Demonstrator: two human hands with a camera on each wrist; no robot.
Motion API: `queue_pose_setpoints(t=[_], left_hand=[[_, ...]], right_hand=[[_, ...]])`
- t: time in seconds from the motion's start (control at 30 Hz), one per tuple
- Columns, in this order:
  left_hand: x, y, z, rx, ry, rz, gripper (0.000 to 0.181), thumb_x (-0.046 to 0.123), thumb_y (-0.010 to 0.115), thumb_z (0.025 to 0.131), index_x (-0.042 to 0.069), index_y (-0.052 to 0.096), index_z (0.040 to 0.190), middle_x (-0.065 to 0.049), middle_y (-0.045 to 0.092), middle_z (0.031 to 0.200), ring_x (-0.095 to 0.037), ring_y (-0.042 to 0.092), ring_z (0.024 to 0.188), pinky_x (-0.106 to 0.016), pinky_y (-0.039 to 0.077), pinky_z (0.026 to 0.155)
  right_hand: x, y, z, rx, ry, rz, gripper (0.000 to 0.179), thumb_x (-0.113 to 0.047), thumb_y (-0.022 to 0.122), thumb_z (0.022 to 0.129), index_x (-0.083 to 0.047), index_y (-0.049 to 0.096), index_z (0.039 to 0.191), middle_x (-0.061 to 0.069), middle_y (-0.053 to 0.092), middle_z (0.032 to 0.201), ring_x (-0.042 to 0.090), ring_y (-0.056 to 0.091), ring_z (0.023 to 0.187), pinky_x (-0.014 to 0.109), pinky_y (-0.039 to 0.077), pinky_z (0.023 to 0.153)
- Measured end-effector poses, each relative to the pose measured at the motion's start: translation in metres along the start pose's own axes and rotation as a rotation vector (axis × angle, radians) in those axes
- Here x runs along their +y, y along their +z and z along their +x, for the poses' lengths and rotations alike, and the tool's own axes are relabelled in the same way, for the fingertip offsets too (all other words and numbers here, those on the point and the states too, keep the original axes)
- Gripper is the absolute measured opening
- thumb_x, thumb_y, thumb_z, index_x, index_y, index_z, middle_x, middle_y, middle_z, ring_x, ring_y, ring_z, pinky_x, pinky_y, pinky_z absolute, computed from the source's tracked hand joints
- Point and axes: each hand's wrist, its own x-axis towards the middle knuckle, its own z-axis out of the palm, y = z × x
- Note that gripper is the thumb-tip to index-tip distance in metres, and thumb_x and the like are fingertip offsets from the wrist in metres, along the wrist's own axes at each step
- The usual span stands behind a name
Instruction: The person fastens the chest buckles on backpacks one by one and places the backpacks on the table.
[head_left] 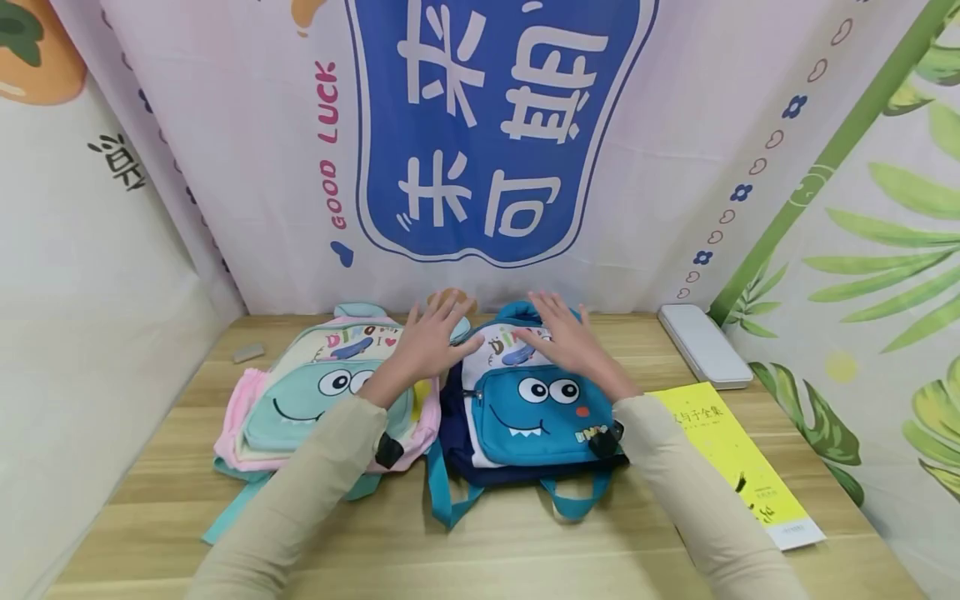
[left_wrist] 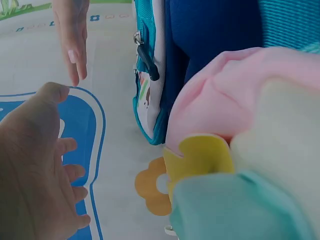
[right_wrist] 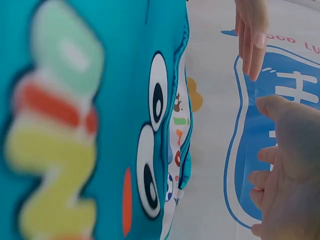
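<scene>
Two small dinosaur backpacks lie side by side on the wooden table. The pink and mint backpack (head_left: 285, 417) is on the left, the blue backpack (head_left: 517, 425) to its right, each with a smiling face on its front pocket. My left hand (head_left: 433, 337) hovers over the gap between them with fingers spread, holding nothing. My right hand (head_left: 566, 337) is above the upper right of the blue backpack, fingers extended and nothing in it. Both wrist views show the hands apart from the bags. In the left wrist view a zipper pull (left_wrist: 147, 62) hangs at the blue backpack's side.
At the right lie a yellow book (head_left: 738, 458) and a white box-shaped object (head_left: 703, 346) behind it. A small grey block (head_left: 248, 353) sits at the back left. Printed cloth (head_left: 262, 167) walls the table at the back and sides. Teal straps (head_left: 450, 500) trail toward the front.
</scene>
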Motion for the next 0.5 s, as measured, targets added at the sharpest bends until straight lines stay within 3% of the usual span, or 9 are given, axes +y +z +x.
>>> queue_pose_setpoints(t=[0.37, 0.5], left_hand=[[-0.006, 0.004, -0.019, -0.089, 0.071, -0.011, 0.088, 0.067, 0.052, 0.095, 0.026, 0.018, 0.164, -0.012, 0.013, 0.172, -0.037, 0.01, 0.159, -0.07, 0.008, 0.122], [-0.006, 0.006, -0.028, -0.146, 0.085, -0.075, 0.095, 0.069, 0.058, 0.091, 0.025, 0.018, 0.164, -0.013, 0.017, 0.171, -0.037, 0.01, 0.159, -0.07, 0.004, 0.122]], right_hand=[[0.022, -0.01, -0.02, -0.05, -0.064, 0.036, 0.077, -0.049, 0.053, 0.103, -0.017, 0.019, 0.164, 0.013, 0.015, 0.171, 0.036, 0.004, 0.16, 0.066, -0.003, 0.124], [0.03, -0.013, -0.028, -0.096, -0.081, 0.054, 0.08, -0.052, 0.053, 0.101, -0.016, 0.019, 0.164, 0.014, 0.015, 0.171, 0.037, 0.004, 0.159, 0.067, -0.001, 0.123]])
